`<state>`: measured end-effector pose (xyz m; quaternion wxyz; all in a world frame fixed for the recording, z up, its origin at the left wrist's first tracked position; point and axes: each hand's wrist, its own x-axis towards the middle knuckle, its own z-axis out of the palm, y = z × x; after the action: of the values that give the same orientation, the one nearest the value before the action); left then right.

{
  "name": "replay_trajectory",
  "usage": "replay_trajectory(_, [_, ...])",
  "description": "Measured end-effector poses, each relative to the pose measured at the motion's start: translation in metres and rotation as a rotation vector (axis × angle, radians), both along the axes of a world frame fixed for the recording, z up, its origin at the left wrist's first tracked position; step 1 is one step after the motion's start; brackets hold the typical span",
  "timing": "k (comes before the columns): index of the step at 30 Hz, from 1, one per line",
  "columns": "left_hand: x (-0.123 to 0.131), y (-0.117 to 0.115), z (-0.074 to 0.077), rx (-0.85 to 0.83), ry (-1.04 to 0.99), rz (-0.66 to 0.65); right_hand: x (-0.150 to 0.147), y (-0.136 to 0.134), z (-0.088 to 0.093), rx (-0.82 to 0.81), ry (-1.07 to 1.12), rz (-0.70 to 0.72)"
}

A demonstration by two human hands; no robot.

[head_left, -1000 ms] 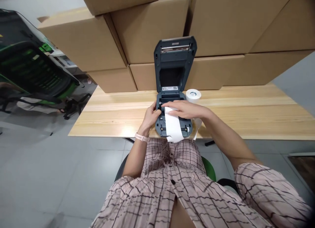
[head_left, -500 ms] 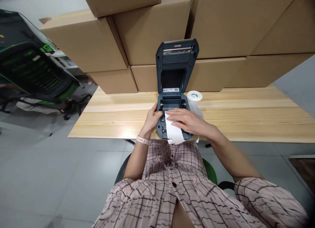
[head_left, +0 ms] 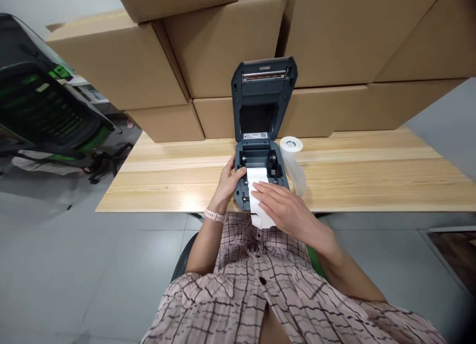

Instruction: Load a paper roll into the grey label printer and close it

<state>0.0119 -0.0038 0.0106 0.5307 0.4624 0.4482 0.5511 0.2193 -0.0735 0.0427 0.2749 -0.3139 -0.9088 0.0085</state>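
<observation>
Left hand [head_left: 227, 181] fingers clasp the printer [head_left: 262, 111] side, while right hand [head_left: 286, 210] fingers, flat and open, should press the paper strip [head_left: 256, 178] straight along its middle.

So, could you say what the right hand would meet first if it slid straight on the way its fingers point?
Probably the left hand, gripping the printer at its left edge; the right hand lies flat on the paper strip, fingers aimed that way, though depth is unclear.
</observation>
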Motion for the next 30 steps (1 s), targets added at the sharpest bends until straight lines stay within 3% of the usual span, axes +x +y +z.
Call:
replay_trajectory(17, [-0.007, 0.010, -0.005, 0.078, 0.184, -0.074, 0.000, -0.007, -0.006, -0.133, 0.151, -0.033])
replay_trajectory(30, [-0.010, 0.011, -0.012, 0.085, 0.181, -0.096, 0.002, -0.007, -0.008, -0.140, 0.175, -0.031])
